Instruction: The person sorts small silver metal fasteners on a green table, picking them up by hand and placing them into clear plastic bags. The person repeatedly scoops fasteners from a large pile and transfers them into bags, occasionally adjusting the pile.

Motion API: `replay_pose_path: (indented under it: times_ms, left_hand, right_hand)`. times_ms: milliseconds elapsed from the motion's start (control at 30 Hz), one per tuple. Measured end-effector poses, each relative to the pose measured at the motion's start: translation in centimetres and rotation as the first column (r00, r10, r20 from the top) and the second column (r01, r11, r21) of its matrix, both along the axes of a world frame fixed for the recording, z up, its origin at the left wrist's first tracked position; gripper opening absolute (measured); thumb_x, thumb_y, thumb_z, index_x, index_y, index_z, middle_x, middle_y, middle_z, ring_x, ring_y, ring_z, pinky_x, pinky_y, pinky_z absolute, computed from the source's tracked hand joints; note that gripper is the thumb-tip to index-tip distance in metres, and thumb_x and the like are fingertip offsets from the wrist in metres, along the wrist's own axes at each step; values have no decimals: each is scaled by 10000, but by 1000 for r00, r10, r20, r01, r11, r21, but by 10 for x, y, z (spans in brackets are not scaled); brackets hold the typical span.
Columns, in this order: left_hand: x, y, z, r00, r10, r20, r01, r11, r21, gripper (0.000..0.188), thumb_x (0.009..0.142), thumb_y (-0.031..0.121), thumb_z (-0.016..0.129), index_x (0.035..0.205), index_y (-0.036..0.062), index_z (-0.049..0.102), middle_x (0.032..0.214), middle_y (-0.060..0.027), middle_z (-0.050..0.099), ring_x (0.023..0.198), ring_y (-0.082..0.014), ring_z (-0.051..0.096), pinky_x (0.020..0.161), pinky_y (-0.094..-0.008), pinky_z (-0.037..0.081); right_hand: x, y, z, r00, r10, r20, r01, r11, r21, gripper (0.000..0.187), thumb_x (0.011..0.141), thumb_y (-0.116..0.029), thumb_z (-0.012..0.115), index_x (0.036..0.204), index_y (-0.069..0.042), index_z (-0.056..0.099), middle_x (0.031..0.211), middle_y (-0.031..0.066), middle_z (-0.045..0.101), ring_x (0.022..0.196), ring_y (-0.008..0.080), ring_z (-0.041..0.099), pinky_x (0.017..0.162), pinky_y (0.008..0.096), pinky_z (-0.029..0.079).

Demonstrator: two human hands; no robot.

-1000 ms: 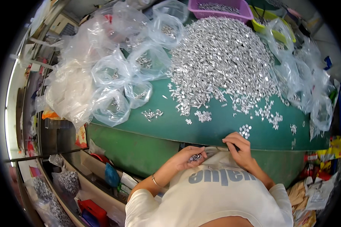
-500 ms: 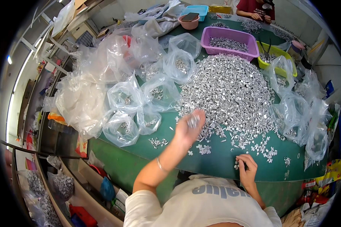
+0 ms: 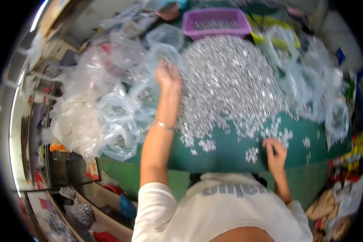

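My left hand (image 3: 169, 77) reaches far out over the mouth of a clear plastic bag (image 3: 177, 60). Its fingers look stretched out, with small silvery metal pieces (image 3: 164, 59) at the tips; blur hides whether any still lie in the fingers. Near the table's front edge, my right hand (image 3: 276, 152) is closed, thumb and forefinger curled together; what they hold, if anything, is hidden. Beside it lies a small cluster of metal pieces (image 3: 251, 155). A big heap of the same shiny pieces (image 3: 230, 80) covers the middle of the green table (image 3: 230, 159).
More open clear bags (image 3: 119, 139) stand at the left, before crumpled plastic (image 3: 74, 121). Behind the heap are a purple basin (image 3: 216, 34) and a yellow-green basin (image 3: 296, 40). Further bags (image 3: 310, 103) line the right side. Open drawers (image 3: 105, 197) sit at the lower left.
My left hand has moved away from the heap's front edge to a bag farther back, its fingers now straighter. My right hand has shifted slightly right, off the small cluster. The whole view has tilted.
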State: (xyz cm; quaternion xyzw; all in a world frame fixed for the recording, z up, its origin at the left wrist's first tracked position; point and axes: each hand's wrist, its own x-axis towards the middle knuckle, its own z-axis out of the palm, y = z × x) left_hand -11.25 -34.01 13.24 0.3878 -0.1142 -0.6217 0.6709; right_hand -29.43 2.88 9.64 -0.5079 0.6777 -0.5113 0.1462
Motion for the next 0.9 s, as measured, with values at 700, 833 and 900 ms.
replay_pose_path:
  times_ms: [700,833,900]
  left_hand:
    - [34,353,-166,-109,-498,-861,976,110,-187,443,1000,216,446,1329,-77,393,1393,-220,437,1309,-303,437,1134,-412,326]
    - [40,362,-179,-107,-448,-887,951,214,-223,445,1022,284,382,1319,-46,414,1346,-225,484,1265,-325,477,1098,-438,376]
    - [34,361,-168,-94,-460,-883,963,184,-198,447,1030,305,359,1320,-28,429,1346,-213,492,1227,-333,511,1062,-450,418]
  right_hand:
    - [34,38,-23,776,557,-295,-453,818,354,441,846,-126,624,1251,18,526,1399,140,460,1356,324,365,1120,468,303]
    - [47,59,-34,647,706,-288,-629,708,322,434,850,-108,607,1256,19,525,1379,147,483,1347,336,380,1114,481,297]
    - [46,68,-41,620,755,-214,-725,655,212,407,844,-92,610,1230,17,546,1314,154,537,1292,351,446,1090,474,336]
